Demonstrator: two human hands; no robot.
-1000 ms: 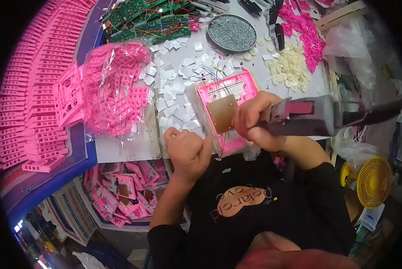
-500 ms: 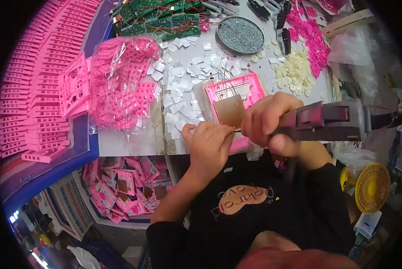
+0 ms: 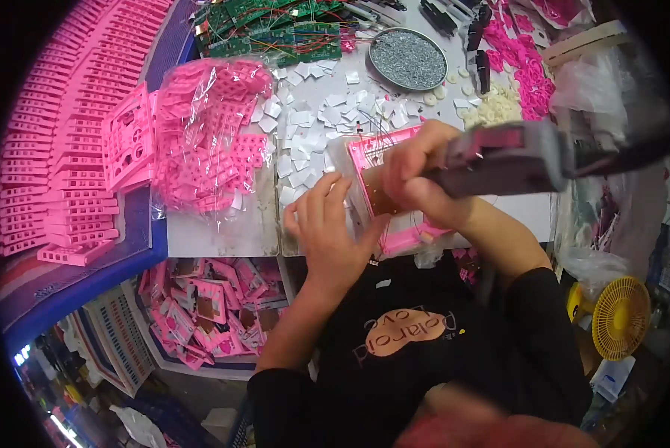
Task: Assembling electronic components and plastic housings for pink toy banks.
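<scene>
A dark grey electric screwdriver point(image 3: 508, 160) is in the grip of my right hand point(image 3: 427, 172), blurred by motion, its body pointing off to the right. Beneath that hand lies a pink plastic case point(image 3: 408, 240) with a brown circuit board point(image 3: 379, 198) inside and thin wires at its far end. The right hand covers part of the board, and the screwdriver's tip is hidden. My left hand point(image 3: 326, 233) rests at the case's left side, fingers spread, its thumb at the board's near edge.
White paper squares point(image 3: 301, 160) lie scattered left of the case. Beyond are a round dish of small screws point(image 3: 408, 60) and green circuit boards point(image 3: 297, 43). Bagged pink parts point(image 3: 208, 142) sit left; cream discs point(image 3: 491, 108) lie right. A box below holds pink cases point(image 3: 208, 306).
My right hand has moved up and away from me with the screwdriver. The left hand's fingers have spread from a pinch near the board's edge and shifted slightly left.
</scene>
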